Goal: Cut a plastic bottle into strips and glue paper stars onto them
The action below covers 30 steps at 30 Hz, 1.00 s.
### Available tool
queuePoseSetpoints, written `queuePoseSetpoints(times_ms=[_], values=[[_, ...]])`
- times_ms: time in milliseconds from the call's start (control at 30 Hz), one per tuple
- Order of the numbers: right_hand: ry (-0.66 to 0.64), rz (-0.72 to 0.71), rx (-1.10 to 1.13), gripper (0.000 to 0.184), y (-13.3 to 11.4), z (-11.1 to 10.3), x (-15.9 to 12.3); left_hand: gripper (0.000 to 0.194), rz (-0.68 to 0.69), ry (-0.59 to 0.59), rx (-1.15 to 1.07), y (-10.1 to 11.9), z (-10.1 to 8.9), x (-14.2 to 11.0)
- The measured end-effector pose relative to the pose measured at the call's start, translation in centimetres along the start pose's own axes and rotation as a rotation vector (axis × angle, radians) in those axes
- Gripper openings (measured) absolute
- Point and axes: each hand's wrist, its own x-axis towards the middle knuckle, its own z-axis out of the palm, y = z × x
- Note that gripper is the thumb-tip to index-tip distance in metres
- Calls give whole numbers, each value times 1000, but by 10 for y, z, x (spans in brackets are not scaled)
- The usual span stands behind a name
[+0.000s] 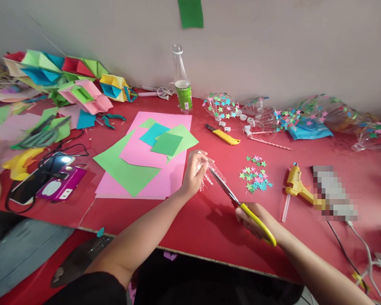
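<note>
Two hands share the work: our left hand (194, 171) pinches a clear, shiny plastic piece (219, 174) above the red tabletop (178, 228), fingers nearly closed, while our right hand (257, 220) curls round the grips of long, yellow-handled metal scissors (225, 187). With the blade tips at the plastic, we judge snipping is in hand; the next move calls for a steady pinch, fingertips clear of the blades.

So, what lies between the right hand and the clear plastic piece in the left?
In the head view, the silver metal blades of the yellow-handled scissors lie between the right hand and the clear plastic piece, above the red table.
</note>
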Motion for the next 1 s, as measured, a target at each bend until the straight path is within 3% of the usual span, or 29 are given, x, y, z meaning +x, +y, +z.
queuePoseSetpoints(times_ms=[200,433,767,1000], values=[[-9,-54,8,57,-7,0,-3,17,66,-96,16,1,3,-3],[56,71,-16,54,-1,5,2,19,72,-74,30,-1,4,-4],[8,-39,28,57,-8,0,-3,24,151,-119,145,7,4,-4],[31,41,22,55,-5,1,0,24,175,-138,149,5,6,-6]])
